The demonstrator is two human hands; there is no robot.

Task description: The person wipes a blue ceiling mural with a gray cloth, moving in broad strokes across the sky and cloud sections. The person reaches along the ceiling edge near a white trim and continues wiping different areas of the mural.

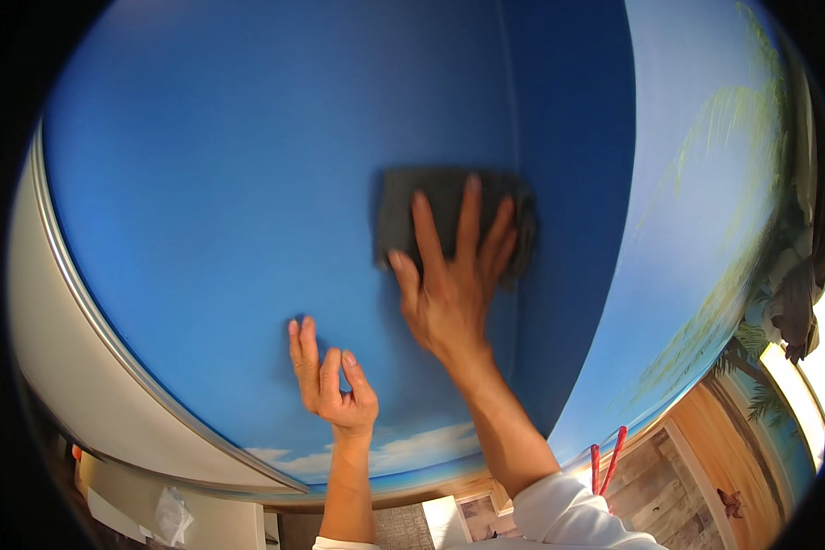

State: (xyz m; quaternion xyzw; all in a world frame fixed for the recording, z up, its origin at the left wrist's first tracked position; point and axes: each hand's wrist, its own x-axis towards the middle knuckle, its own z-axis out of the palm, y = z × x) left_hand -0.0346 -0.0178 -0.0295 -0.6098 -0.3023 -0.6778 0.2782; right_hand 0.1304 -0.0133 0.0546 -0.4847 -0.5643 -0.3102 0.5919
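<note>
A dark grey cloth [445, 206], folded into a rough rectangle, lies flat against a blue painted wall [247, 202]. My right hand [454, 280] presses it there with spread fingers, and the cloth's right edge bunches up beside the outer fingers. The hand and cloth are slightly blurred. Lower and to the left, my left hand [335, 380] holds nothing. Its fingers are apart and partly bent, with the upper fingertips at or very near the wall; I cannot tell if they touch.
A darker blue band [568, 183] meets a pale sky-painted surface [697, 174] with palm leaves at right. Metal trim [110, 335] edges the wall at left. Below are a pale cabinet [174, 509], a crumpled clear plastic bag [172, 515], two red strips [605, 463] and wood-look flooring [655, 467].
</note>
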